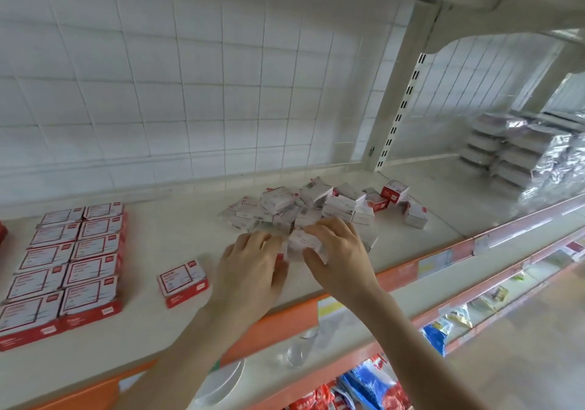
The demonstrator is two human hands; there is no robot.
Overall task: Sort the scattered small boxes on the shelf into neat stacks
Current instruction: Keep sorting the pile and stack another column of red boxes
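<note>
small boxes (pixel 316 207) lie heaped on the shelf (pixel 177 229), right of neat stacks (pixel 63 267). the right hand (pixel 338 251) pinches a white box (pixel 302 241) at the heap's near edge; the left hand (pixel 250 264) is at its other end, its grip too blurred to tell.

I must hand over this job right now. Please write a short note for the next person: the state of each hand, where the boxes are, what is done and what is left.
Left hand: at the near edge of the loose pile, fingers against the boxes. Blur hides whether it grips one.
Right hand: pinches a small box between thumb and fingers.
Done: a neat block of two columns stands at the left of the shelf, with a lone box beside it.
Left: the pile, many boxes lying at all angles, must go into stacks.
</note>
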